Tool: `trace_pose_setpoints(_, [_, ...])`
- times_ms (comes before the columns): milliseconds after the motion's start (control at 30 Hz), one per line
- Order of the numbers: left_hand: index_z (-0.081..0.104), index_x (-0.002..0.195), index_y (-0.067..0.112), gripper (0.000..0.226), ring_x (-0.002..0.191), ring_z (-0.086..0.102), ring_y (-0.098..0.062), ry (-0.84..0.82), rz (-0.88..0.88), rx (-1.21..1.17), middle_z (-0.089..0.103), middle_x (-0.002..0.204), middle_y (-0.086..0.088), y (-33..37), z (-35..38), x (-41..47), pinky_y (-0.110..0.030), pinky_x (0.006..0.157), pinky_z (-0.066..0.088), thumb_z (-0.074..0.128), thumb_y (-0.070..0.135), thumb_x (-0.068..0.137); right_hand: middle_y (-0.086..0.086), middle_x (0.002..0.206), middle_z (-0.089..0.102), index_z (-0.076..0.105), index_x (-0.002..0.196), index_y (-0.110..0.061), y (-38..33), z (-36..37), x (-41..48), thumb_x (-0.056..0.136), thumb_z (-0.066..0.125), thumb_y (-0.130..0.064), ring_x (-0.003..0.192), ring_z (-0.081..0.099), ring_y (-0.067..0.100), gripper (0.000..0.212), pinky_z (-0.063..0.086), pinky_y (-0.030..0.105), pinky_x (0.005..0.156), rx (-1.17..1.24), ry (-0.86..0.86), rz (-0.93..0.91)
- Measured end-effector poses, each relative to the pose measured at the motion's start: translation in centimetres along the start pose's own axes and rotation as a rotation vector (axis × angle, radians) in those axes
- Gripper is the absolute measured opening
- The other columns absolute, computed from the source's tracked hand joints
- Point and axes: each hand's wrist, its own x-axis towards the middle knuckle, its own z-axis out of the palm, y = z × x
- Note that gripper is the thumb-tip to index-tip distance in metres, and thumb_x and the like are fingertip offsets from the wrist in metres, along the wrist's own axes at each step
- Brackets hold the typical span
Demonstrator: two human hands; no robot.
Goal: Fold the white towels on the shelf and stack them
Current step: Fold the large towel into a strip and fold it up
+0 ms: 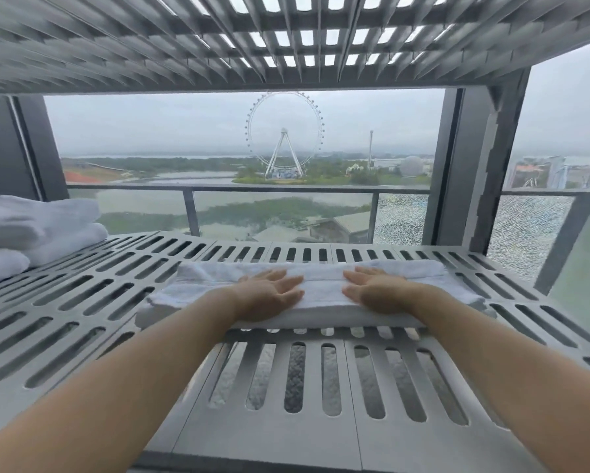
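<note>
A grey slotted metal shelf (406, 387) stands before a big window with a ferris wheel (285, 134) far outside. The left hand (269, 295) and the right hand (377, 291) lie flat, fingers spread and palms down, on a white towel (322, 290) that is already folded to a long band in the middle of the shelf. The towel looks soft, light and limp, so I think it will sag if lifted by one corner; better to take both short ends and bring one over the other. At the far left of the shelf a stack of folded towels (37, 230) waits, well apart. No box or basket is in view.
</note>
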Motion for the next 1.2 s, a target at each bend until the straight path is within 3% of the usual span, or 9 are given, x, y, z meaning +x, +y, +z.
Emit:
trace_pose_setpoints(167, [0.01,0.141,0.05,0.063,0.144,0.007,-0.016,-0.001,-0.012,0.0,0.006,0.157,0.009,-1.7,-0.5,-1.9,-0.053,0.116,0.007,0.011,0.073,0.082,-0.007,0.157,0.005,0.016,0.145,-0.034,-3.7,1.0,0.3,0.089,0.023,-0.064,0.144,0.001,0.014,0.064,0.003,0.055,0.114,-0.002,0.048,-0.139])
trace_pose_setpoints(400, [0.013,0.145,0.041,0.064,0.143,0.011,-0.015,-0.014,0.042,0.006,0.007,0.157,0.007,-5.5,-1.5,-6.0,-0.036,0.115,0.005,0.016,0.067,0.086,-0.005,0.157,0.007,0.015,0.145,-0.035,-8.1,2.4,0.3,0.089,0.018,-0.065,0.144,0.004,0.016,0.064,0.006,0.048,0.116,-0.011,0.063,-0.217])
trace_pose_setpoints(567, [0.01,0.145,0.041,0.072,0.143,0.014,-0.015,-0.061,0.08,0.061,0.006,0.157,0.012,-7.8,-2.6,-8.6,-0.033,0.115,0.009,0.035,0.07,0.084,-0.004,0.157,0.009,0.015,0.146,-0.029,-13.5,3.2,-0.2,0.083,0.023,-0.073,0.144,0.006,0.015,0.077,0.006,0.049,0.115,-0.048,0.068,-0.235])
trace_pose_setpoints(733, [0.021,0.145,0.035,0.071,0.138,0.025,-0.012,-0.006,0.174,0.078,0.024,0.153,0.012,-10.2,-3.5,-11.2,-0.028,0.114,0.017,0.058,0.042,0.084,0.003,0.154,0.02,0.018,0.145,-0.024,-19.2,4.1,-0.8,0.078,0.038,-0.073,0.141,0.017,0.023,0.085,0.014,0.05,0.114,-0.139,0.088,-0.268])
trace_pose_setpoints(833, [0.037,0.138,0.03,0.061,0.127,0.042,-0.012,0.07,0.238,0.14,0.044,0.141,0.008,-11.3,-3.8,-11.9,-0.031,0.109,0.033,0.061,0.037,0.083,0.006,0.139,0.041,0.031,0.139,-0.024,-21.3,4.5,-1.1,0.078,0.043,-0.066,0.128,0.036,0.027,0.074,0.029,0.05,0.105,-0.16,0.177,-0.236])
trace_pose_setpoints(967, [0.056,0.119,0.025,0.042,0.104,0.058,-0.016,0.274,0.287,0.217,0.062,0.115,0.002,-12.2,-4.0,-12.1,-0.027,0.09,0.045,0.061,0.025,0.077,0.003,0.111,0.058,0.05,0.113,-0.02,-23.9,5.2,-0.8,0.079,0.049,-0.055,0.104,0.055,0.026,0.049,0.045,0.039,0.081,-0.122,0.347,-0.249])
trace_pose_setpoints(1100, [0.064,0.104,0.02,0.034,0.092,0.063,-0.017,0.469,0.311,0.061,0.069,0.1,0.001,-13.1,-4.1,-12.1,-0.028,0.082,0.049,0.062,0.019,0.07,0.008,0.1,0.063,0.052,0.105,-0.017,-25.7,5.6,0.2,0.084,0.048,-0.039,0.092,0.06,0.031,0.03,0.038,0.032,0.066,-0.062,0.441,-0.193])
trace_pose_setpoints(1200, [0.059,0.106,0.017,0.034,0.091,0.063,-0.022,0.601,0.226,-0.056,0.068,0.098,-0.003,-13.9,-3.7,-11.8,-0.031,0.077,0.049,0.065,0.019,0.073,0.012,0.091,0.063,0.049,0.091,-0.016,-25.7,5.3,0.3,0.088,0.044,-0.033,0.085,0.059,0.034,0.018,0.034,0.032,0.062,0.084,0.481,-0.143])
